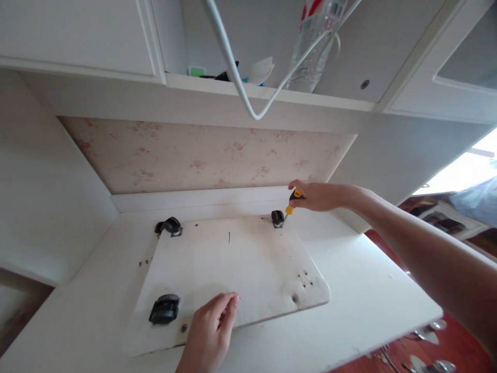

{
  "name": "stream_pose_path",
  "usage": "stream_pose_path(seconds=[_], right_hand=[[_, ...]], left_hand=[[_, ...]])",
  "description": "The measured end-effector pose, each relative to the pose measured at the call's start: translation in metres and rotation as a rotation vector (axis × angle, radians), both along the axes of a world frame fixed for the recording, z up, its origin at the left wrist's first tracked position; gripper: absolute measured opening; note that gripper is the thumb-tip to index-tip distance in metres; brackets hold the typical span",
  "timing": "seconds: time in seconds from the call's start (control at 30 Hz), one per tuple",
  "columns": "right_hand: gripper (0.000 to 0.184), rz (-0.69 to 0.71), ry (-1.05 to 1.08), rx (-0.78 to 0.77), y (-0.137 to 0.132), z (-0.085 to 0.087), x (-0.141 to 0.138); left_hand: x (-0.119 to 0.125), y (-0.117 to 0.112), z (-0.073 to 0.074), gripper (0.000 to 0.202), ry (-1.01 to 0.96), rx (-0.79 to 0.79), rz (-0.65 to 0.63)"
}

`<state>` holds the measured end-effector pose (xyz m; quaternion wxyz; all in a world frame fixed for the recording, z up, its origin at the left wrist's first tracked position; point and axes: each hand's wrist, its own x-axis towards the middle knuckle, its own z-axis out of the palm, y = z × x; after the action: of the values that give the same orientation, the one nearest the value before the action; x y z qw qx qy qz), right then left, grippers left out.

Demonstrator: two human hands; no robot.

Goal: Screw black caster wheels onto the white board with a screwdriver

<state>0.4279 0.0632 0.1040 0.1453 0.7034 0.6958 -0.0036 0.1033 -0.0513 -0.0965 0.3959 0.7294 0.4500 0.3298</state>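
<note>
A white board lies flat on a white desk, with black caster wheels at its corners: one at the far right, one at the far left, one at the near left. My right hand is closed round a yellow-handled screwdriver, whose tip points down at the far right caster. My left hand rests on the board's near edge, fingers curled and pressing down on it. The near right corner shows bare screw holes.
A few loose screws lie on the desk left of the board. A shelf above holds a plastic bottle and small items. A white cable hangs in a loop in front. Metal parts lie on the red floor at right.
</note>
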Motion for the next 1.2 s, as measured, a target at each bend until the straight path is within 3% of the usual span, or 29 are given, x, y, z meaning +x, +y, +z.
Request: stream_pose_path(seconds=[0.1,0.23,0.4,0.83,1.07,1.2], right_hand=[[0.052,-0.015,-0.051,0.036,0.000,0.000,0.000],[0.066,-0.053,-0.109,0.096,0.001,-0.001,0.000],[0.056,0.004,-0.091,0.076,0.000,-0.002,-0.001],[0.079,-0.094,-0.162,0.157,-0.004,-0.005,-0.009],[0.059,-0.153,-0.161,0.268,-0.014,0.004,-0.005],[0.053,-0.192,-0.155,0.350,-0.031,0.010,-0.002]], left_hand=[[0.000,0.000,0.000,0.036,0.013,-0.001,-0.013],[0.000,0.000,-0.002,0.036,0.013,-0.013,-0.024],[-0.001,0.000,-0.001,0.037,0.012,-0.010,-0.015],[-0.001,-0.002,0.002,0.036,0.030,0.045,-0.027],[0.001,-0.002,0.003,0.038,0.057,0.049,-0.061],[-0.004,-0.017,0.009,0.037,0.008,0.082,-0.101]])
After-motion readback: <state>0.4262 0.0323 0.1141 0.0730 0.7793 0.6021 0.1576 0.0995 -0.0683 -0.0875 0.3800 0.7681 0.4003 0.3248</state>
